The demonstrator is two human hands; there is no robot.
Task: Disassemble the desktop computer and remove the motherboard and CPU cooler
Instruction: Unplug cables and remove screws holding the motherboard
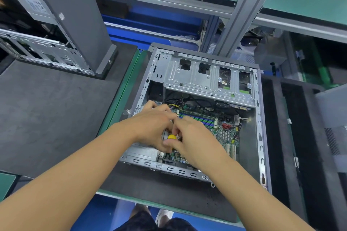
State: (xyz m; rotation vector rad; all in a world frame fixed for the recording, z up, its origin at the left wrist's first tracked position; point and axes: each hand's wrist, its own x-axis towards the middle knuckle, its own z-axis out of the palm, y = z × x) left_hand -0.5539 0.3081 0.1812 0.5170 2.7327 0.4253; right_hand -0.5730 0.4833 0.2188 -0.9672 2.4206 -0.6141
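The motherboard (223, 133) lies in the open computer case (259, 124). Over its left part, the right hand (191, 135) pinches a yellow screwdriver (171, 137). The left hand (152, 125) curls beside it; I cannot tell if it holds anything.

Motherboard (223, 133) inside open case (258, 118), drive cage (202, 78) behind it.

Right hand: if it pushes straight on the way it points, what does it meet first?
Likely the left hand: the right hand points up-left, fingers bunched against it around the yellow tool handle. How deep each sits in the case is unclear.
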